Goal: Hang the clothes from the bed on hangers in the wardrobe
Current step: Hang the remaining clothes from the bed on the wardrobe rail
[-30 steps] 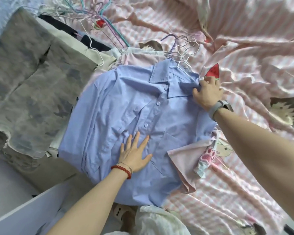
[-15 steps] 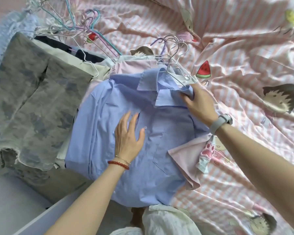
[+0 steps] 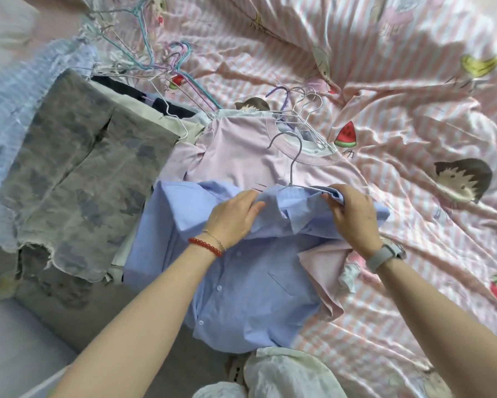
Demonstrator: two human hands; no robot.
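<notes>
A light blue button shirt [image 3: 241, 288] lies on the bed at the centre of the head view, with its collar end lifted. A thin grey wire hanger [image 3: 294, 159] sits inside the shirt's shoulders, its hook sticking out above the collar. My left hand [image 3: 233, 215] grips the shirt's left shoulder. My right hand [image 3: 353, 216] grips the right shoulder over the hanger's end. Under the blue shirt lies a pink T-shirt [image 3: 241, 156] on its own hanger.
Grey patterned shorts [image 3: 78, 179] lie at the left over other folded clothes. A tangle of coloured wire hangers [image 3: 144, 53] lies at the top left, more hangers [image 3: 301, 107] above the pink T-shirt. The pink striped bedsheet [image 3: 399, 96] covers the right side.
Both hands have moved to the blue shirt's shoulders and lifted its top end toward me with the hanger in it, which bares the pink T-shirt below. My left hand no longer rests flat.
</notes>
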